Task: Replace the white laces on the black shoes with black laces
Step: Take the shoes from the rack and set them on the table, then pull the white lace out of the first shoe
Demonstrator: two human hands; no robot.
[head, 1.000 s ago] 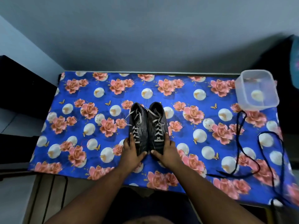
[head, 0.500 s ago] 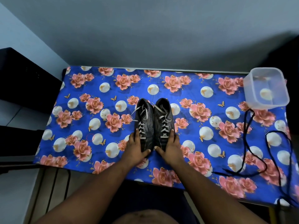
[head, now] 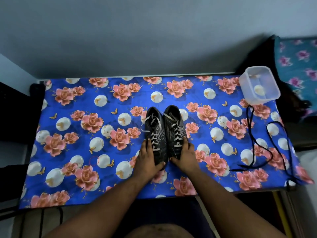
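— Head view: what lay around you?
— A clear tub (head: 259, 85) sat at the surface's (head: 72, 145) far right corner; black laces (head: 252, 134) trailed below it, well apart from the black shoes (head: 164, 133) at mid-surface.
— Room to move?
— Plenty left of the pair.
— Your grip?
— Your left hand (head: 147, 158) and right hand (head: 184, 156) curled round the heels, white laces (head: 155, 134) still threaded. Shoes and hands sat as before.

A table under a blue floral cloth (head: 68, 186) stands against a plain grey wall (head: 137, 35), dimly lit.
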